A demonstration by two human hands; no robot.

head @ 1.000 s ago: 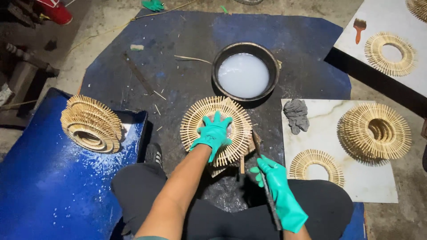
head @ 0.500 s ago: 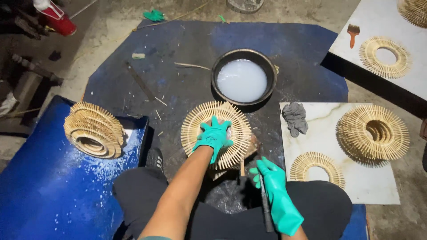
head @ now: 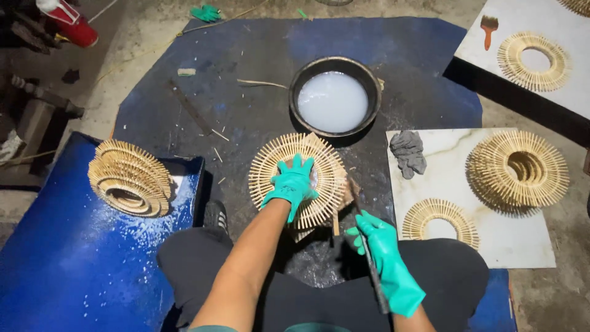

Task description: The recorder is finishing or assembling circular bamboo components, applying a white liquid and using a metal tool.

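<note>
The bowl (head: 335,101) has slid lower over the dark floor mat (head: 258,55).

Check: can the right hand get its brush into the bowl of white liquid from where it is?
Probably yes. The right hand holds the brush low, and the bowl sits open-topped beyond the stick ring. Nothing covers it; the hand must pass over the ring's right edge.

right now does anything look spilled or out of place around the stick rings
White specks and powder are scattered over the blue sheet beside the stacked stick rings, like a spill. A crumpled grey rag lies loose on the white marble slab.
</note>
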